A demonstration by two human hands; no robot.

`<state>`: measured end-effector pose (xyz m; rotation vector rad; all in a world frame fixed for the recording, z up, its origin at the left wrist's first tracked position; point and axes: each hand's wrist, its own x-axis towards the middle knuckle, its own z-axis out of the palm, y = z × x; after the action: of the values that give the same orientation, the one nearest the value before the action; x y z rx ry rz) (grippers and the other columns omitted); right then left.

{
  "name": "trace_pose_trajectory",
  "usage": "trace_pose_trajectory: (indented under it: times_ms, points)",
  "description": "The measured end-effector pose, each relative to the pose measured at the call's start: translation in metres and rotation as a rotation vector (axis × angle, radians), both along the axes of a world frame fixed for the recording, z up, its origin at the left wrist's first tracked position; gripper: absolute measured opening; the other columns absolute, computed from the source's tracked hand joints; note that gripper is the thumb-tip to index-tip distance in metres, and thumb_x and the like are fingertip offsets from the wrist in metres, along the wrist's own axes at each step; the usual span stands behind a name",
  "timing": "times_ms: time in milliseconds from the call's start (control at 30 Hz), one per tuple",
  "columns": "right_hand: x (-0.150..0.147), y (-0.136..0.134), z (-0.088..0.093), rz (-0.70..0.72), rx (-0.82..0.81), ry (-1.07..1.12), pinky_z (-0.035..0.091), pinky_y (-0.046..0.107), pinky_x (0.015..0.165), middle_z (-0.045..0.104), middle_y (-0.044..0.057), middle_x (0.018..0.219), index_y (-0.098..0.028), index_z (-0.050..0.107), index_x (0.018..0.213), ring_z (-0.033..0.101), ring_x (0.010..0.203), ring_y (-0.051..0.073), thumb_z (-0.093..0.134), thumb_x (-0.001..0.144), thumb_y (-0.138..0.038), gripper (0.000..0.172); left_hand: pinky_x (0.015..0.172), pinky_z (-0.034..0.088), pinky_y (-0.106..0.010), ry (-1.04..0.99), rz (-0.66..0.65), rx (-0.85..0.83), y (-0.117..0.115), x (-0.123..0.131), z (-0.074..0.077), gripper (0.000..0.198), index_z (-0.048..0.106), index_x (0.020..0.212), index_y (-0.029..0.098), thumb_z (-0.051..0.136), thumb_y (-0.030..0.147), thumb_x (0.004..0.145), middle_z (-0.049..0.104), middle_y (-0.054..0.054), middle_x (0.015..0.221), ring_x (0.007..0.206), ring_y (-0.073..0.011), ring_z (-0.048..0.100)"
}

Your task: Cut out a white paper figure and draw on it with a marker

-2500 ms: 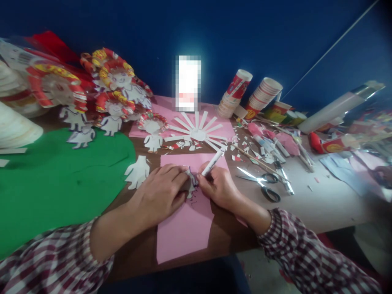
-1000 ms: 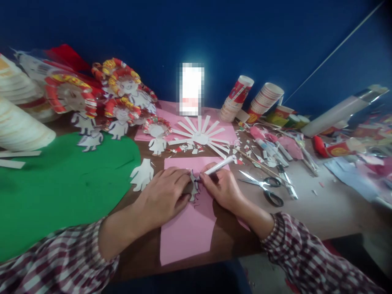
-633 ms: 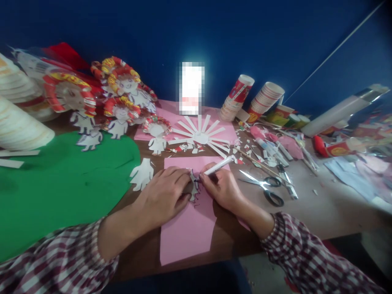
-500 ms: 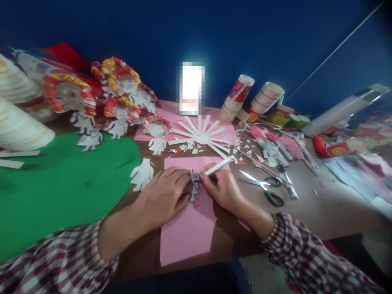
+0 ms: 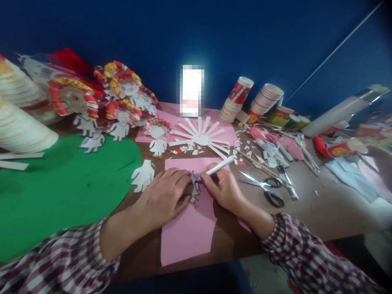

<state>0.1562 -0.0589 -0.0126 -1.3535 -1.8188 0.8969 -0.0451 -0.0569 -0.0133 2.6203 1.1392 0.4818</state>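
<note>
My right hand grips a white marker pen, its tip down at the right edge of a small white paper cutout. Over that cutout lies my left hand, fingers bent and pressing it onto a pink paper sheet; most of the cutout is hidden under them. Dark ink marks show on the pink paper just beside its edge. A larger white paper figure rests left of my left hand. Scissors with black handles lie parted to the right of my right hand.
Paper dolls with red-yellow rings stand at the back left by a green sheet. A paper cup cut into strips is spread out behind my hands. Stacked paper cups, a wooden stick and paper scraps lie to the right.
Both hands stay almost in place; the marker tip has shifted very slightly along the cutout's edge. The whole view has moved a little.
</note>
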Motion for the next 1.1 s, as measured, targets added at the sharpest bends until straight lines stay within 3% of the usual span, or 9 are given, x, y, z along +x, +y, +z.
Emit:
trace_pose_trajectory:
  times_ms: [1100]
  points:
    - [0.0004, 0.0013, -0.0016, 0.033, 0.064, -0.057, 0.043, 0.022, 0.062, 0.062, 0.003, 0.077, -0.015, 0.061, 0.083, 0.058, 0.070, 0.015, 0.051, 0.090, -0.026, 0.016, 0.097, 0.044, -0.046, 0.032, -0.012, 0.012, 0.0022, -0.0005, -0.0057, 0.036, 0.054, 0.119, 0.014, 0.053, 0.025, 0.085, 0.059, -0.013, 0.123, 0.117, -0.0285, 0.051]
